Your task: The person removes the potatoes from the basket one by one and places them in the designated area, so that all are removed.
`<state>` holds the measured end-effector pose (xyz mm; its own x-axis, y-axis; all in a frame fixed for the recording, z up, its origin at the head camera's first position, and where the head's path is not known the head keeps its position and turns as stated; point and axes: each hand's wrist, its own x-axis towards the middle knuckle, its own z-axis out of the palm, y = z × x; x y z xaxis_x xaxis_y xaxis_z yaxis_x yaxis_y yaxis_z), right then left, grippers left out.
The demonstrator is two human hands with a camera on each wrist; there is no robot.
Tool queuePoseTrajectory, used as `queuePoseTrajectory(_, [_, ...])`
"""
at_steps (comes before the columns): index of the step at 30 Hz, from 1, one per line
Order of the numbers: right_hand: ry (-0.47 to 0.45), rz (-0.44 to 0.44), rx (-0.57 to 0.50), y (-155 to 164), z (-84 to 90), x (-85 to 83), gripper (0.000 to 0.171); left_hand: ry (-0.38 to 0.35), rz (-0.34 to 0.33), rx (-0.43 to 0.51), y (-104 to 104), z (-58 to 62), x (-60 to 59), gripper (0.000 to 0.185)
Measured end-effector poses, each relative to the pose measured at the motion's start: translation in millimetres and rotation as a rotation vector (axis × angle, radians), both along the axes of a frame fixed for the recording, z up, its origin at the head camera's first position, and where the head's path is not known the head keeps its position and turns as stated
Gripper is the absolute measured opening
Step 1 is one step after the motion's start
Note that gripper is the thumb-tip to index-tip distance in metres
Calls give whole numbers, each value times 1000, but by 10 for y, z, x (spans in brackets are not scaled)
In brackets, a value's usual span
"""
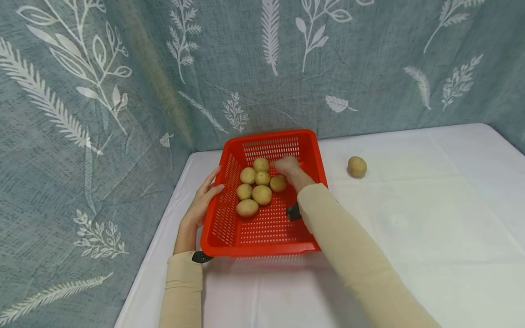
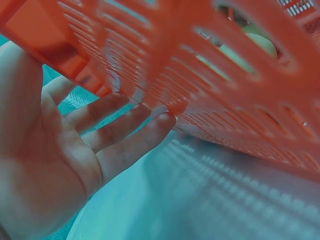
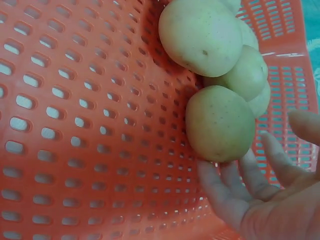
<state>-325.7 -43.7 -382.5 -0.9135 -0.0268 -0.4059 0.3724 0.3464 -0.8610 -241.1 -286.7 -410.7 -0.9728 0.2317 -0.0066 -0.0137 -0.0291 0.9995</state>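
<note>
A red plastic basket (image 1: 262, 251) with slotted walls holds several potatoes (image 1: 261, 195), bunched toward its left and far side. My left hand (image 1: 202, 200) holds the left rim, its thumb over the edge. In the left wrist view, the fingers (image 2: 135, 125) reach along the outside of the slotted wall. Inside the basket is my right hand (image 1: 289, 166), at the right of the bunch. Seen from the right wrist, its fingers (image 3: 257, 177) are spread and lightly bent, with fingertips right at the lower side of the nearest potato (image 3: 220, 124).
One more potato (image 1: 357, 167) lies on the white-covered table (image 1: 410, 218), to the right of the basket. A blue-green curtain with white leaf prints (image 1: 254, 68) hangs behind the table and along its left side.
</note>
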Motion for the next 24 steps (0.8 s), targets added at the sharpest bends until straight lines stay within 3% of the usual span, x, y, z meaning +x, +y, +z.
queuePoseTrajectory(4, [-126, 52, 80, 3, 7, -15, 50, 1, 0, -4, 2, 5, 2, 58])
queuePoseTrajectory(8, [-190, 84, 106, -5, -28, -41, 46, 1, -2, -3, 4, 12, 6, 58])
queuePoseTrajectory(15, [-193, 110, 136, -10, -99, -67, 38, -5, -6, -4, 14, 10, 8, 58])
queuePoseTrajectory(24, [-186, 87, 112, -7, -95, -63, 44, -4, 6, -4, 10, 2, 2, 59])
